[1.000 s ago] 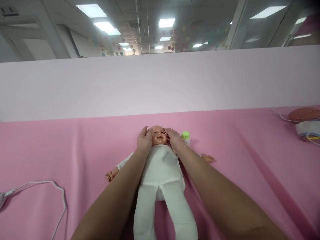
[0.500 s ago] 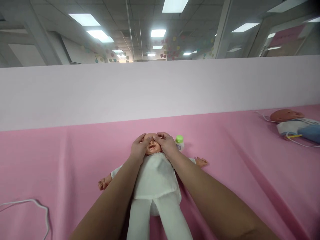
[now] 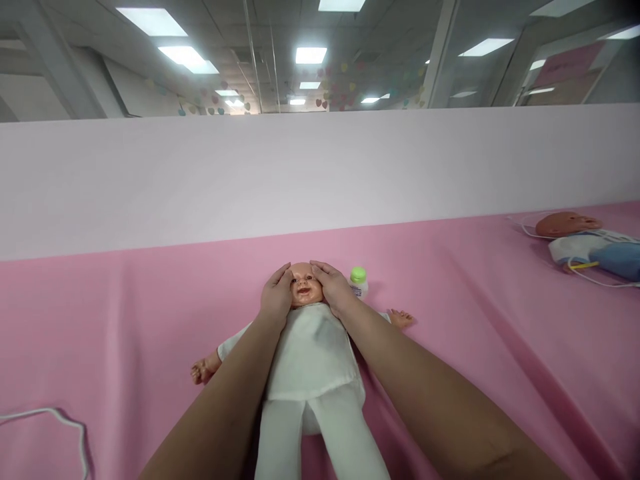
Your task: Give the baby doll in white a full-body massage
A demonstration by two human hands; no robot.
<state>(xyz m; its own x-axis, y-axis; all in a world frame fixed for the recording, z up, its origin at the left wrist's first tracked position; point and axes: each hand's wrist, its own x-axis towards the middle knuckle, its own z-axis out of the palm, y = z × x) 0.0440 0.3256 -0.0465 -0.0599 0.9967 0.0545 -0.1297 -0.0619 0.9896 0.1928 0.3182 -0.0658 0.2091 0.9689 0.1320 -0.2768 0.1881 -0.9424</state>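
A baby doll [image 3: 313, 353] in a white top and white trousers lies on its back, arms spread out to both sides. My left hand [image 3: 278, 291] rests along the left side of the doll's head, and my right hand [image 3: 332, 287] along the right side. Both hands cup the head between them, thumbs near its temples. The doll's eyes and mouth show between my hands. Just right of my right hand stands a small bottle [image 3: 359, 283] with a green cap.
Pink cloth [image 3: 165, 320] covers the surface. A second doll [image 3: 613, 252] in white and blue, with thin white tubing, lies at the far right. A white cord [image 3: 60, 417] is at the lower left. Behind the cloth rises a white panel [image 3: 300, 177].
My thumbs have moved outward from the middle of the doll's forehead to its temples, uncovering its eyes and brow. The view has shifted slightly.
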